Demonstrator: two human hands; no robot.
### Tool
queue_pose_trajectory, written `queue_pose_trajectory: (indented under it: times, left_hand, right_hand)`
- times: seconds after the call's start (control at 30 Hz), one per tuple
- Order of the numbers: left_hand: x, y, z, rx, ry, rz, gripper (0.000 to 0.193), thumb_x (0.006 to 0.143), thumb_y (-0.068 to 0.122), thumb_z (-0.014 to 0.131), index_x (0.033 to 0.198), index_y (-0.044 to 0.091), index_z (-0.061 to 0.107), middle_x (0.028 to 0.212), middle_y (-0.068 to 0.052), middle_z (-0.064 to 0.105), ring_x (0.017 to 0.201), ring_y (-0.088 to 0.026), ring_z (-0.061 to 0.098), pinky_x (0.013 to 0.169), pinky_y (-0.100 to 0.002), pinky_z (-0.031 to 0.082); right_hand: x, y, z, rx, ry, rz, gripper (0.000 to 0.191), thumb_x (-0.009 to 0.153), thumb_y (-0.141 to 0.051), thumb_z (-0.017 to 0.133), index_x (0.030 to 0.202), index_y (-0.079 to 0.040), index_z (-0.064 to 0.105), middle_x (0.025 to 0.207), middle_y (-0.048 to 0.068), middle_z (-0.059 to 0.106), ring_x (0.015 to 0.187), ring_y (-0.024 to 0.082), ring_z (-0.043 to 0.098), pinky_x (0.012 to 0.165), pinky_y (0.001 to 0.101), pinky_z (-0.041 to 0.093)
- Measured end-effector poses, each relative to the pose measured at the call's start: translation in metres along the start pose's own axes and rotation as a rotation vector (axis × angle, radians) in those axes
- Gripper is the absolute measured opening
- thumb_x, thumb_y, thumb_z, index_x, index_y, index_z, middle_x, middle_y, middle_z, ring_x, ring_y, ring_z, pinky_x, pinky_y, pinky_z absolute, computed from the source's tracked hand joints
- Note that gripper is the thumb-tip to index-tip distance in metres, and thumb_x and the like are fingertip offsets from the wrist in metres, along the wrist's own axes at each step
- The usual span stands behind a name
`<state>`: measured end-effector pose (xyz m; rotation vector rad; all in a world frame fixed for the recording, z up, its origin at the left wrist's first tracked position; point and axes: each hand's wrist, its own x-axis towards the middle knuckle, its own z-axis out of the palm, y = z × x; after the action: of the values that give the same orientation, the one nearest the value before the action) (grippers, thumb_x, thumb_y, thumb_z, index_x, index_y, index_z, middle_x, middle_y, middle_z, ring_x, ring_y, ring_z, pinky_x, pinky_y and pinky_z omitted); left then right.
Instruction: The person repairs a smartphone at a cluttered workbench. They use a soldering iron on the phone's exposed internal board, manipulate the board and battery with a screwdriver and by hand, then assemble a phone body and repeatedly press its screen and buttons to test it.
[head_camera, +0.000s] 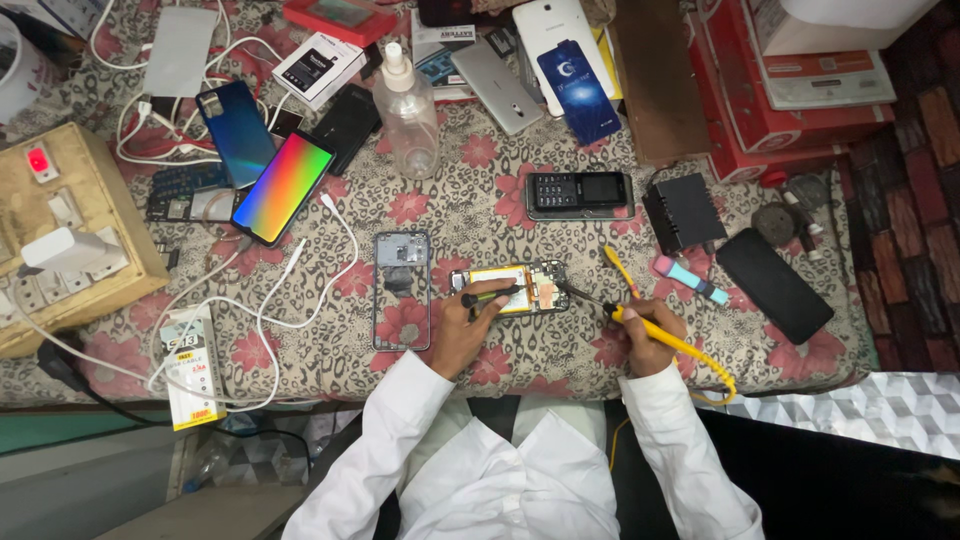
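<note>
1. Head view: the left hand (462, 325) grips a black-handled tool (488, 296) over the opened phone (510, 288) lying on the floral surface (480, 190).
2. The right hand (648, 338) grasps a yellow soldering iron (660, 335); its tip reaches the phone's right edge.
3. The small parts inside the phone are hard to make out.
4. A white-and-yellow cable package (190, 368) lies at the left, and red boxes (770, 110) stand at the upper right.

Long white shirt sleeves, white shirt front w/ collar.
</note>
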<state>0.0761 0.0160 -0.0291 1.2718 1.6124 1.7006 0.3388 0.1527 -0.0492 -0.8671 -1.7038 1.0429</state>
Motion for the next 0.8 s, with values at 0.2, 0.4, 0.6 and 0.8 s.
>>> queue_pose_trajectory:
  times: [0.2,0.4,0.6,0.8]
  left_hand:
    - [-0.0012,-0.003,0.0015,0.015,0.015,-0.008,0.021,0.095,0.009,0.072,0.116,0.007,0.075,0.109,-0.01,0.079,0.094,-0.018,0.076,0.08,-0.029,0.058]
    - [-0.0007,-0.0039,0.0012,0.013,0.009,0.027,0.02,0.096,0.008,0.071,0.115,0.006,0.074,0.109,-0.01,0.078,0.095,-0.019,0.076,0.083,-0.029,0.058]
    - [-0.0004,-0.0013,0.0019,0.049,0.0,-0.126,0.022,0.092,0.009,0.074,0.113,0.007,0.077,0.101,-0.01,0.08,0.072,-0.018,0.066,0.066,-0.029,0.052]
    - [-0.0007,-0.0016,0.002,0.012,0.008,-0.038,0.02,0.094,0.009,0.073,0.114,0.007,0.076,0.101,-0.01,0.079,0.083,-0.015,0.073,0.074,-0.027,0.056]
  right_hand:
    - [-0.0009,0.0023,-0.0019,-0.031,0.015,0.005,0.017,0.094,-0.015,0.064,0.088,0.002,0.065,0.076,0.009,0.07,0.06,0.012,0.061,0.057,0.0256,0.049]
    - [-0.0003,0.0027,-0.003,-0.053,0.026,-0.017,0.017,0.093,-0.014,0.065,0.085,0.002,0.065,0.077,0.01,0.07,0.063,0.014,0.061,0.061,0.0268,0.048]
    - [-0.0007,0.0048,-0.003,-0.067,0.043,-0.014,0.016,0.091,-0.012,0.064,0.084,0.002,0.066,0.075,0.01,0.07,0.061,0.013,0.06,0.06,0.028,0.048]
    - [-0.0002,0.005,-0.0024,-0.059,0.059,0.013,0.015,0.09,-0.011,0.063,0.083,0.002,0.066,0.072,0.01,0.069,0.056,0.011,0.055,0.056,0.0266,0.044]
